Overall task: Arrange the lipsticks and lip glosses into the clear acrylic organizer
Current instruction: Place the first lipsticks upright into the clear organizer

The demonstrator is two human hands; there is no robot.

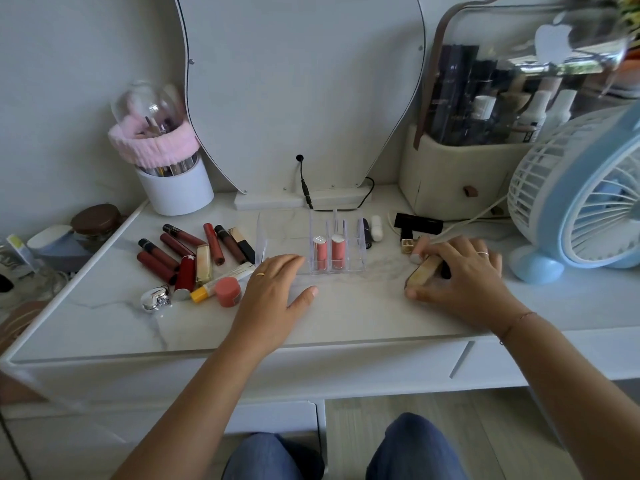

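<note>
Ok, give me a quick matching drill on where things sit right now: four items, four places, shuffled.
Items:
1. two pink lipsticks
2. gold tube
3. dark red glosses
4. blue fan

Places:
A. heaped left of the organizer
B. far right of the table
C. upright in the organizer
D. under the right hand

Pairs: 1-C, 2-D, 3-A, 4-B

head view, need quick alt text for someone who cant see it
A person's right hand closes on a gold lipstick tube lying on a marble vanity top, while the left hand rests flat beside a clear acrylic organizer holding two pink lipsticks. More lip glosses lie at left.
</note>
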